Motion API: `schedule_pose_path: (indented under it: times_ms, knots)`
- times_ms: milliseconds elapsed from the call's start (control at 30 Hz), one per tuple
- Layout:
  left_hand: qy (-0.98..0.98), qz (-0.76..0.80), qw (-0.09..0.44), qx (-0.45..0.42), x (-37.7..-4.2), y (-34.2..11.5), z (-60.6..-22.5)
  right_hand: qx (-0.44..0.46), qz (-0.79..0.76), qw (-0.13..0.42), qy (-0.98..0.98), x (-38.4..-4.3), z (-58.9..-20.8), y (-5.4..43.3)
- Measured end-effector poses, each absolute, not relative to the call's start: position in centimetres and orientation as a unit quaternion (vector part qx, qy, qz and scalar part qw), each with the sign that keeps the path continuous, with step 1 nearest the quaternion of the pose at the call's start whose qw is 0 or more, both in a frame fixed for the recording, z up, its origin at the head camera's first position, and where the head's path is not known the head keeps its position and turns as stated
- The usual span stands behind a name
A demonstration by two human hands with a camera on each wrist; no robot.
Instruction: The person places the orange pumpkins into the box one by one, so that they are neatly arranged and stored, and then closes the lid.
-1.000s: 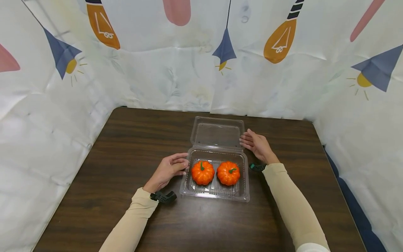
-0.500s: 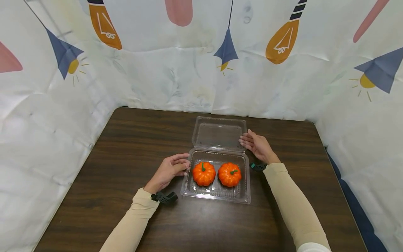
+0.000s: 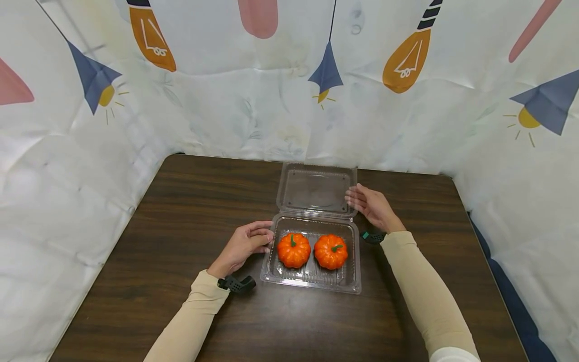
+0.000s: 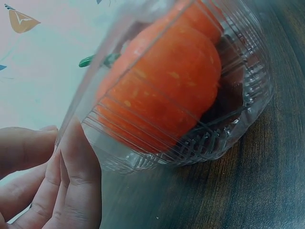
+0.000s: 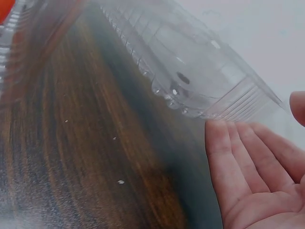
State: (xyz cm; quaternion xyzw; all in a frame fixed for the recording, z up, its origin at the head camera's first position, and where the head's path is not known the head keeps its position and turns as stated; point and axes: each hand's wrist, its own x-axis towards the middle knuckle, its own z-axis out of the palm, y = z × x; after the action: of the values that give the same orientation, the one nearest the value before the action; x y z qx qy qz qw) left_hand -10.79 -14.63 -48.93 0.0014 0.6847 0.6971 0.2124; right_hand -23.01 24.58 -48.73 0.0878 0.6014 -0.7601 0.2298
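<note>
A clear plastic clamshell container (image 3: 312, 287) stands on the table with its hinged lid (image 3: 316, 188) folded back away from me. Two small orange pumpkins (image 3: 294, 254) with green stems sit side by side in its base. My left hand (image 3: 239, 246) pinches the base's left rim between thumb and fingers, as the left wrist view shows up close. At the lid's right side is my right hand (image 3: 374, 207), palm turned inward. In the right wrist view its straight fingers (image 5: 224, 157) touch the lid's lower edge from below, with the thumb apart.
The dark wood-grain table (image 3: 190, 201) reaches back to a white curtain (image 3: 226, 100) printed with lamps and bulbs, which hangs on several sides. The raised lid is close to the curtain at the table's far edge. Each wrist wears a black band (image 3: 236, 284).
The lid has tilted up slightly at its far edge, and my right hand has risen a little with it. The left hand, base and pumpkins stay in place.
</note>
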Motion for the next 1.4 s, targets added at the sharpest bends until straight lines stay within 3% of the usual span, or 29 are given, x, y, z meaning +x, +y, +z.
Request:
schedule_pose_path:
  times_ms: [1400]
  knots:
    - [0.678,0.708,0.195,-0.018,-10.7,-13.9,-48.8,0.008,-0.809,0.203,0.552,-22.2,-43.3,25.0]
